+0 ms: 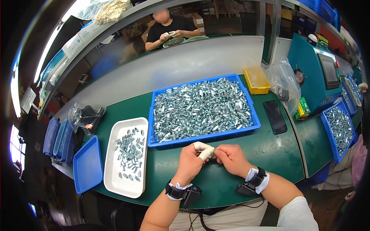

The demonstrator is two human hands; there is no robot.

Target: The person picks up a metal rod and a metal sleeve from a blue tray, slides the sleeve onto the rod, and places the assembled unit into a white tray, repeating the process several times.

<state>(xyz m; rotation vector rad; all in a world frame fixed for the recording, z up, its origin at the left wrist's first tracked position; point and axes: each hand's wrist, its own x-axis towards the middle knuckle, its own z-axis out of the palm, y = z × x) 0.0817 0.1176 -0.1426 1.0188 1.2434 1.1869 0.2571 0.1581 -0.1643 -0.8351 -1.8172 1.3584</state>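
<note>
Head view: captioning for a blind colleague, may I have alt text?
The wearer's left hand and right hand are close together over a green table, before a blue tray heaped with silvery metal parts. A white tray at left holds fewer.

Parts (200,109) glint brightly beyond the fingers (202,146). A lamp (47,52) glares far left of them. Lines bend toward the dark rim.

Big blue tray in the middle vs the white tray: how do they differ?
The blue tray is larger than the white tray. Blue is heaped with metal parts; white has a scattered pile, bare floor showing. Blue's long side runs roughly left-right; white's runs away from the person. Both sit on the green table.
</note>
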